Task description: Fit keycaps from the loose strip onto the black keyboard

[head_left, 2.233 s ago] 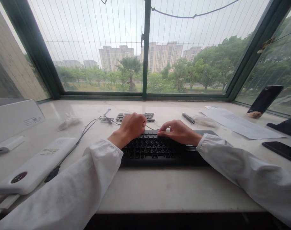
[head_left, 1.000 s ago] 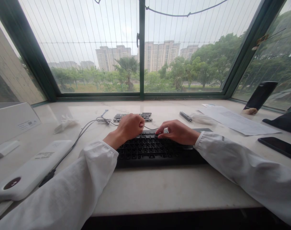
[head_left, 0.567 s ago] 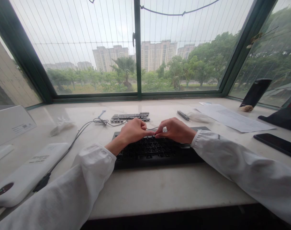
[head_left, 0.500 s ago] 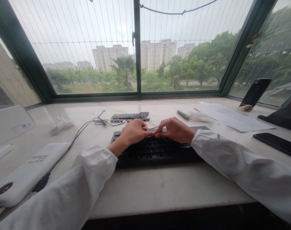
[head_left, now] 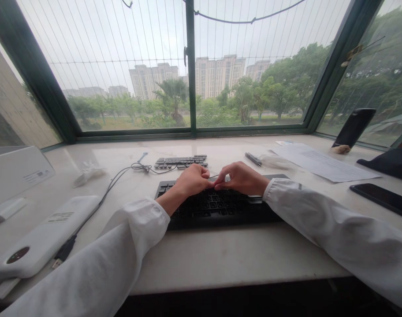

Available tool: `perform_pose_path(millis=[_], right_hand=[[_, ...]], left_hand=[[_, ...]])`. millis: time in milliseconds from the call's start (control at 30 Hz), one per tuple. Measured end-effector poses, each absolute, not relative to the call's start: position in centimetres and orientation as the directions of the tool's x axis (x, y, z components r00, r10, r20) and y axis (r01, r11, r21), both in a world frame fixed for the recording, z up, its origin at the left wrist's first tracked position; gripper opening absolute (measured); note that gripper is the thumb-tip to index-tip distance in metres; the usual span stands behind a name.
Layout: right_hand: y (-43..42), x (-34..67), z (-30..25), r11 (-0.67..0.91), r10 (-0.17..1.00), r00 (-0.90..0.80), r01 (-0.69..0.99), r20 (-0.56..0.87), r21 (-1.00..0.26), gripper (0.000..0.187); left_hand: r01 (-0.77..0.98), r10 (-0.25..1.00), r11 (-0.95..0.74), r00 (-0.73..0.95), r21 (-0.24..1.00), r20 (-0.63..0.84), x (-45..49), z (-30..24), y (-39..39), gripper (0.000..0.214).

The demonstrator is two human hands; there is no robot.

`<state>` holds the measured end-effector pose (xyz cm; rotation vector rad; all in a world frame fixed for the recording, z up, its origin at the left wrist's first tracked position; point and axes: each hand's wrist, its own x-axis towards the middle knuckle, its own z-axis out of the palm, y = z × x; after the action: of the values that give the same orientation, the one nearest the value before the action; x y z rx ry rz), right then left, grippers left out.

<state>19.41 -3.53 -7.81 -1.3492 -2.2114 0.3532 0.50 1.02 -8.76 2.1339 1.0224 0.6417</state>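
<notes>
A black keyboard [head_left: 227,219] lies on the pale stone ledge, many of its key positions showing bare sockets without caps. Over its upper middle, my left hand [head_left: 193,179] is closed, fingers curled and thumb pointing right. My right hand [head_left: 241,178] pinches thumb and forefinger together, its tips meeting the left thumb tip. Anything held between those tips is too small to make out. Loose dark keycaps [head_left: 181,162] are lined up in rows just behind the keyboard, and a smaller group of keycaps [head_left: 253,159] sits to the right.
On the left lie a white power bank [head_left: 49,237], a USB plug [head_left: 65,253], a cable [head_left: 112,187], a crumpled plastic bag [head_left: 89,176] and a white box [head_left: 19,171]. Right of the keyboard are a paper sheet [head_left: 320,162], a phone [head_left: 384,199] and a propped dark device [head_left: 354,127].
My left hand and forearm have shifted slightly right, and more of the USB plug shows. My right hand stays nearly still. The view has moved a little.
</notes>
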Motion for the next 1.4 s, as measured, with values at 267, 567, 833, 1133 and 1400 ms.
perform_pose_path(millis=[267,567,833,1133,1400], right_hand=[[-3.9,19.6,-7.1,0.494,0.857,-0.382,0.801,0.347,-0.339,0.018],[-3.7,19.4,-8.0,0.57,0.818,-0.387,0.645,0.426,-0.509,0.02],[-4.0,19.2,-8.3,0.494,0.869,-0.369,0.61,0.329,-0.62,0.027],[-4.2,19.1,-8.1,0.49,0.856,-0.339,0.774,0.39,-0.402,0.033],[-3.8,19.3,-8.4,0.499,0.849,-0.359,0.787,0.388,-0.363,0.043]], left_hand=[[0.468,0.819,-0.441,0.559,0.766,0.13,0.9,-8.3,1.1,0.048],[0.567,0.803,-0.475,0.593,0.673,0.067,0.9,-7.3,0.7,0.051],[0.524,0.79,-0.476,0.608,0.706,0.082,1.0,-7.4,1.0,0.05],[0.523,0.752,-0.505,0.657,0.686,0.054,1.0,-7.8,1.7,0.049],[0.517,0.763,-0.496,0.643,0.698,0.065,1.0,-7.6,1.5,0.047]])
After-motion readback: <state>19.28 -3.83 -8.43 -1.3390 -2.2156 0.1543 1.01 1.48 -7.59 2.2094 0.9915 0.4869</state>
